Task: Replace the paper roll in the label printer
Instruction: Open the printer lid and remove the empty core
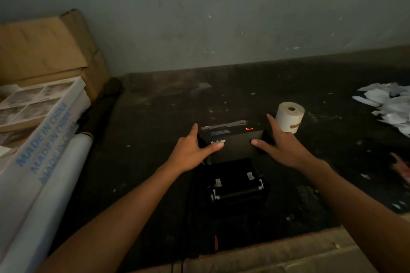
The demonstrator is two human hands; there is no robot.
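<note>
A black label printer [235,139] with a glowing red ring light sits on the dark tabletop in the middle of the head view. My left hand [193,150] grips its left side, thumb on the top near the white brand lettering. My right hand [281,144] grips its right side, thumb on the top. A white paper roll [289,117] stands upright on the table just behind my right hand, apart from the printer. A black roll holder with white clips [237,184] lies directly in front of the printer, between my forearms.
Cardboard boxes [44,51] and a white "MADE IN CHINA" box [44,128] are stacked at the left, with a white plastic roll [55,195] leaning beside them. Torn white paper scraps [390,104] lie at the far right. A wall stands close behind the table.
</note>
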